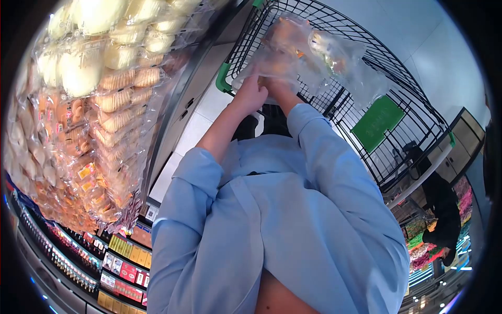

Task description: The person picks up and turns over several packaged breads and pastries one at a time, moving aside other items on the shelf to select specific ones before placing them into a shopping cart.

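Note:
My left hand (251,95) is at the near edge of a clear plastic bag (287,39), its fingers closed on the thin film. My right hand (278,86) lies close beside it, reaching under or into the same bag. Cloudy plastic covers its fingers, so their pose is hidden. Something orange-brown shows through the bag, too blurred to name. Touching it on the right is a second clear bag (334,55) with pale and coloured contents. Both bags are over the wire shopping cart (361,31).
Packed buns and breads (112,99) are heaped on the left beside the cart. A green sign (377,124) hangs on the cart's wire. Shelves of small boxes (128,269) stand at lower left. Another person (442,204) in dark clothes is at the right, near colourful goods.

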Demonstrator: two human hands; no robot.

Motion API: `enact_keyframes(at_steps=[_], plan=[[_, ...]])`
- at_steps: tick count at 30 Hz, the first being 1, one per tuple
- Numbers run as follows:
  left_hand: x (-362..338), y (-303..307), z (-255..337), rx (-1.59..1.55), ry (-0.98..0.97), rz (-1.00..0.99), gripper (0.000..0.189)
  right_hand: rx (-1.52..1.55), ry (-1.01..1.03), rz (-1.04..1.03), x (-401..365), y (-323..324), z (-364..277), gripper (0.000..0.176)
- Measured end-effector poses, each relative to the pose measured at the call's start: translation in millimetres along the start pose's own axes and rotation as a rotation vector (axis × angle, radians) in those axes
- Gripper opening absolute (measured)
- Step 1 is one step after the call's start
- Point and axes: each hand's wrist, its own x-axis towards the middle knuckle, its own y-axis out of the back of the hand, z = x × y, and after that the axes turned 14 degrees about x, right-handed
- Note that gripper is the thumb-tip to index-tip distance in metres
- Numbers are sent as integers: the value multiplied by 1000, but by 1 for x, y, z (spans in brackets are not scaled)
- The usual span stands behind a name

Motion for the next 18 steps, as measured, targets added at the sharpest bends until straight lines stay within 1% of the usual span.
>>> enact_keyframes(at_steps=[1,3,5,8,10,11,13,14,16,18], plan=[[-2,-1,-1,13,-28,46,86,43,-22,-59,1,-1,0,50],[-2,4,1,-51,29,-25,85,77,21,-170,5,-4,4,47],[-4,9,5,-90,52,-62,82,62,146,-273,6,-11,9,49],[-5,8,2,-105,39,-50,78,-6,227,-234,1,9,-7,38],[-10,11,5,-104,37,-21,74,-15,176,-391,1,21,-15,33],[-13,13,5,-122,58,-58,72,-19,152,-470,0,25,-21,31],[-20,29,20,-156,102,-126,69,-65,212,-387,1,15,-22,27],[-21,26,16,-144,57,-67,68,-87,245,-344,2,11,-22,25],[-21,10,3,-115,-30,56,66,-36,266,-350,-3,20,-26,25],[-24,7,-2,-114,-48,85,64,10,290,-358,-3,22,-21,26]])
